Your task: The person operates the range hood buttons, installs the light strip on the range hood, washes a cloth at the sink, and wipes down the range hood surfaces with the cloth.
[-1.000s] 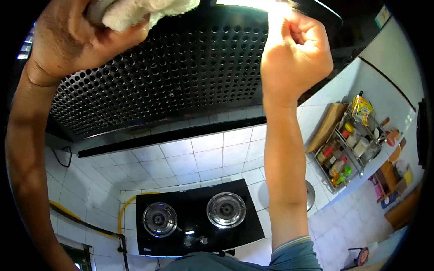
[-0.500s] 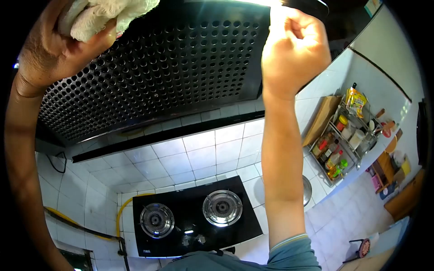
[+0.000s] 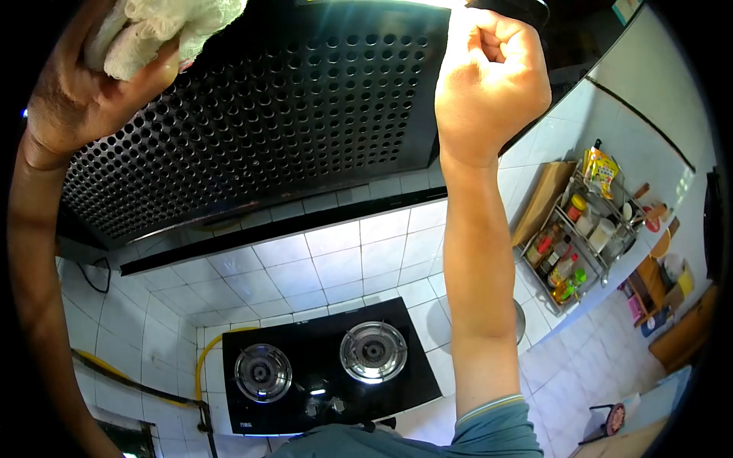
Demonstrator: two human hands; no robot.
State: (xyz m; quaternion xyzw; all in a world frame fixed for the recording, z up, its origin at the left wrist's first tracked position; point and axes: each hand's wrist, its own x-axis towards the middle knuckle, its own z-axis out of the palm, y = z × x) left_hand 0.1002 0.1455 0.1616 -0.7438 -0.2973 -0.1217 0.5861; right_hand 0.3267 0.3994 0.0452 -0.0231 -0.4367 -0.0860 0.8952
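Observation:
A crumpled whitish cloth (image 3: pixel 164 34) is bunched in my left hand (image 3: pixel 84 103), raised at the upper left in front of the range hood (image 3: pixel 252 114). The hood's black panel is full of round holes. My right hand (image 3: pixel 492 88) is up at the hood's right end, beside its bright light strip (image 3: pixel 382 3). Its fingers are curled in tightly, and whatever they grip, if anything, is hidden. Behind that hand shows part of a dark rounded object (image 3: pixel 527 11).
Below is a black two-burner gas stove (image 3: pixel 328 374) on a white tiled counter. To the right stand a wire rack (image 3: pixel 565 252) of bottles and jars and a wooden board (image 3: pixel 542 202). A yellow hose (image 3: pixel 202 359) runs at the left.
My left hand and the cloth have shifted slightly left. The right hand sits a little further left in view, still closed. The whole view has moved slightly.

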